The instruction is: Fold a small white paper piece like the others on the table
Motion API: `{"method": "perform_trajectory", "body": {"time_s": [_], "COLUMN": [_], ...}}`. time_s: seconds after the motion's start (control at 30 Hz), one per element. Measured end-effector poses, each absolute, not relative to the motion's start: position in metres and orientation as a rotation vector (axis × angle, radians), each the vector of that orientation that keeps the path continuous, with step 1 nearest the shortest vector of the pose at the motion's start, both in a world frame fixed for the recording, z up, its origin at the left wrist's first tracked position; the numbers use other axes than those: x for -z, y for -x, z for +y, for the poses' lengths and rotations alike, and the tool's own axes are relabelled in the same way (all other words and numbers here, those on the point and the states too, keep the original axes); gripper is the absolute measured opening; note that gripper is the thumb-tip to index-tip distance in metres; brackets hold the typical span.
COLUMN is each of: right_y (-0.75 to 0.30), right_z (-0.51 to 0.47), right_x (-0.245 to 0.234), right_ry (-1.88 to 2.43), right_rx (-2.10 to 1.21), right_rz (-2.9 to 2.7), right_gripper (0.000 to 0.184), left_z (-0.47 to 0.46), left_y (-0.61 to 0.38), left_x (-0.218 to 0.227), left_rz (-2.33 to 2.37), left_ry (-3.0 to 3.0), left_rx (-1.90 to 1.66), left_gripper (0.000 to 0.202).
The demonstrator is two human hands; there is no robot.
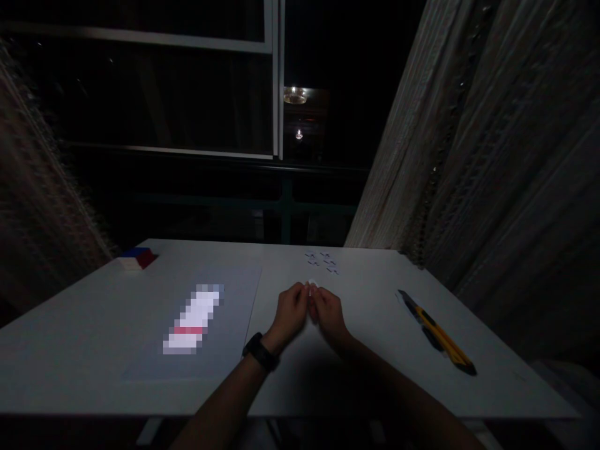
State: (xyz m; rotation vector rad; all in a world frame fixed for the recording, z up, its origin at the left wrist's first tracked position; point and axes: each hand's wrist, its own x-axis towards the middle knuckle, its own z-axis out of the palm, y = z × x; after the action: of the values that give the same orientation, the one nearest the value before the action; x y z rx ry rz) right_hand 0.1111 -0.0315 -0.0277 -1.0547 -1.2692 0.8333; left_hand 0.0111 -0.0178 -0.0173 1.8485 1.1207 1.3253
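My left hand (291, 310) and my right hand (329, 312) meet above the middle of the white table, fingertips pinched together. A small white piece (314, 283) pokes out between them; it looks like paper, but the fingers hide most of it. Both hands are closed on it. Just beyond my hands, several small white pieces with dark marks (322, 262) lie in short rows. A dark watch (261, 352) is on my left wrist.
A yellow and black utility knife (440, 337) lies on the right. To the left, a pale sheet (234, 356) carries a bright blurred-out rectangle (194, 319). A coloured cube (137, 258) sits at the far left edge. Curtains (403, 144) hang beside a dark window.
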Motion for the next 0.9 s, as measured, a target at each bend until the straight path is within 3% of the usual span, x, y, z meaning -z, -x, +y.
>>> {"method": "perform_trajectory", "body": {"time_s": [0.4, 0.9], "right_y": [-0.110, -0.110], "right_z": [-0.032, -0.031], "right_x": [0.030, 0.030], "right_ry": [0.864, 0.916], "right_rx": [-1.055, -0.965], "right_rz": [-1.112, -1.069], "right_gripper": [0.039, 0.032], "left_z": [-0.016, -0.029], "left_y": [-0.016, -0.023], "left_x": [0.026, 0.018], "left_rz": [0.928, 0.966], "left_ry": [-1.681, -1.702], "left_rx": [-1.309, -1.418], "left_gripper": [0.036, 0.030]}}
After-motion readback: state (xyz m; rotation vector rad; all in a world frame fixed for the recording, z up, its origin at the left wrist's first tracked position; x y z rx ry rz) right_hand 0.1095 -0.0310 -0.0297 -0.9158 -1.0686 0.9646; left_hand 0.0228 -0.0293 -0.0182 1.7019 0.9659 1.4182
